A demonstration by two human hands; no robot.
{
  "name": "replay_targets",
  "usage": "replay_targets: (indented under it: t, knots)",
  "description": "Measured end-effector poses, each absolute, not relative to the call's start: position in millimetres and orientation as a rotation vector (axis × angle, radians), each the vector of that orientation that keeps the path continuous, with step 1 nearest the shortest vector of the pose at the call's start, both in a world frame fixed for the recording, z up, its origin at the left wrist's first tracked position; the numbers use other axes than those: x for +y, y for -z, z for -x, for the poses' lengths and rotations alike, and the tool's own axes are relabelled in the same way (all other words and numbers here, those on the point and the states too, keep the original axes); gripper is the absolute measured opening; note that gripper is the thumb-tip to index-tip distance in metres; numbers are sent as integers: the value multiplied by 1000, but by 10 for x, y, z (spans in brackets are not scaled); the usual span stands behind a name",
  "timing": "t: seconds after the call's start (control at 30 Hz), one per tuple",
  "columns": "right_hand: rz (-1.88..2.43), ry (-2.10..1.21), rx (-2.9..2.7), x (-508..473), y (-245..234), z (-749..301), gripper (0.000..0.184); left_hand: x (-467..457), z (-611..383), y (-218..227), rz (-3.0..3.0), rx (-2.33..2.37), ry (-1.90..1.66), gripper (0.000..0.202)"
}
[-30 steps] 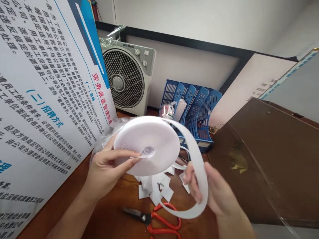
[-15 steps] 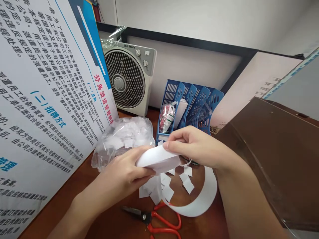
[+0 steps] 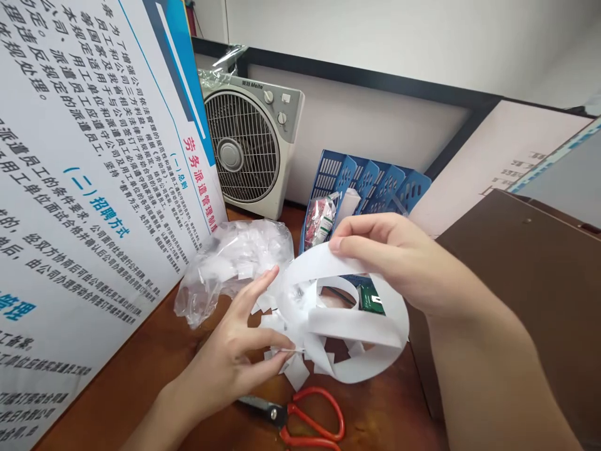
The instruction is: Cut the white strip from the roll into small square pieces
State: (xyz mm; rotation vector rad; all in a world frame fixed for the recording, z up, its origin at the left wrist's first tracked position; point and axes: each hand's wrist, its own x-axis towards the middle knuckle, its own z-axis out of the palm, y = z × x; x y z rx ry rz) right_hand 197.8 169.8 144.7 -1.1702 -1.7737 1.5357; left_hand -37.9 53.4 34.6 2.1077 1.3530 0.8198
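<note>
I have one white tape strip (image 3: 350, 329), loose and looping in wide coils above the brown desk (image 3: 141, 382), and both my hands are on it. My right hand (image 3: 404, 266) comes in from three o'clock and pinches the upper band of the strip between thumb and forefinger, fingers closed on it, holding that loop up. My left hand (image 3: 235, 357) comes up from seven o'clock; its thumb and forefinger nip the strip's lower edge at the centre of the view, while the other three fingers stand spread and free, one tip just beside the plastic bag (image 3: 230, 263). That bag is a single clear one, crumpled, with white cut pieces inside (too many and too jumbled to count), lying at ten o'clock of my left hand. Under the coils lies a scatter of white paper squares (image 3: 295, 373) on the desk; I cannot count them, since the strip covers some. One pair of red-handled scissors (image 3: 300, 419) lies at six o'clock, blades closed, just below my left hand and apart from it. At twelve o'clock stands one blue file rack (image 3: 375, 185) with four dividers, and at eleven o'clock one grey box fan (image 3: 248, 150). One large printed board (image 3: 84, 156) leans along the nine o'clock side.
</note>
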Motion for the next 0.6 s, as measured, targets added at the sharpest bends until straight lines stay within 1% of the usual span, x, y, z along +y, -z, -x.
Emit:
replay_targets:
  t: [0.13, 0.23, 0.33, 0.43, 0.53, 0.6]
  knots:
    - [1203, -1395, -1746, 1696, -1544, -2088, 21, 497, 315, -174, -1970, 1366, -854, 15]
    - [1180, -1280, -1583, 1646, -1527, -2234, 21, 477, 252, -74, -1885, 1326, -804, 14]
    - [1105, -1183, -1356, 1584, -1422, -2408, 28, 440, 153, -11, -1846, 1239, -728, 14]
    - [1145, -1090, -1225, 1512, -1246, -2579, 34, 359, 53, 31, -1848, 1188, -715, 16]
    - [1213, -1189, -1194, 1343, -1044, -2743, 28, 240, 34, 62, -1802, 1252, -784, 15]
    - [1199, -1289, -1324, 1142, -915, -2852, 26, 159, 84, 75, -1704, 1302, -845, 11]
